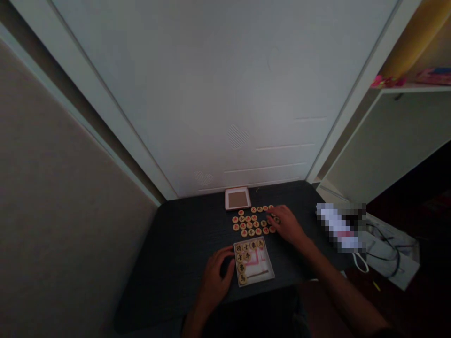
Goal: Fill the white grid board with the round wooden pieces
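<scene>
Round Chinese chess pieces (249, 225) with red or dark characters lie in loose rows on the dark table. My right hand (284, 224) is over the right end of these rows. Its fingertips point left and down, with a little space between them and pieces partly hidden underneath. Closer to me is a shallow square box (260, 278) with several dark-lettered pieces (241, 267) lined along its far and left sides. Beside the box's left edge, my left hand (215, 276) rests with thumb and fingers apart, the fingertips at the rim.
At the back of the table (176, 249), against a white panel (211, 94), lies a square box lid (237, 199) with a brown middle. To the right are a blurred white item (338, 227) and a pale box with dark cables (391, 253).
</scene>
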A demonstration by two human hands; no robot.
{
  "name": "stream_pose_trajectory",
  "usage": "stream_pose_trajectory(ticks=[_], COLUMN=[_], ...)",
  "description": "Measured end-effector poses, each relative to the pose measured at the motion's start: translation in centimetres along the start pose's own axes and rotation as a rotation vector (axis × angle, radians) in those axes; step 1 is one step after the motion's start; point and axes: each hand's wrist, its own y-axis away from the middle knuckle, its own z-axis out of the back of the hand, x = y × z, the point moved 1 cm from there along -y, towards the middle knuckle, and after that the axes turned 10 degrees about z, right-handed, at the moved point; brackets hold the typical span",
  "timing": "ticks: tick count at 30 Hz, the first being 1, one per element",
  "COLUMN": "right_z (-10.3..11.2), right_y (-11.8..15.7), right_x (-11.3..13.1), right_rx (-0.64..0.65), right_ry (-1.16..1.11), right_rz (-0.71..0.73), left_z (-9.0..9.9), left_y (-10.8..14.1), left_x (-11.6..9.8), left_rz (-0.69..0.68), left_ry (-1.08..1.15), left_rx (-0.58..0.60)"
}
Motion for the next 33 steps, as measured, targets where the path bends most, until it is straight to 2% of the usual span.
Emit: stream_pose_trajectory(ticks=[3, 7, 15, 22, 27, 31, 33], right_z=[-0.3, -1.4, -2.5, -2.5, -1.7, -1.2, -1.2], right_y=[-3.7, -5.9, -6.3, -6.5, -4.9, -1.1, 1.3], right_x=[-1.6, -2.6, -3.0, -3.2, -2.4, -0.2, 1.2], right_rx=[0.070, 0.148, 0.235, 0.174, 0.070, -0.001, -0.109], right_ry=[0.010, 0.031, 0.042, -0.009, -0.075, -0.143, -0.275], right_rz=[0.048, 0.093, 0.106, 0.075, 0.021, -0.021, -0.095], left_z=[0.0, 0.1, 0.2, 0.5, 0.2, 0.0, 0.0], left_y=[0.0, 0.1, 0.0, -0.2, -0.2, -0.1, -0.1], left_x=[-0.1, -0.2, -0.1, -0.5, -0.2, 0.0, 0.0], left_rz=[-0.003, 0.007, 0.022, 0.017, 0.042, 0.054, 0.052], left_ry=[-0.015, -0.015, -0.006, -0.003, 0.007, 0.011, 0.008], left_rx=[0.003, 0.016, 0.034, 0.016, 0.039, 0.045, 0.042])
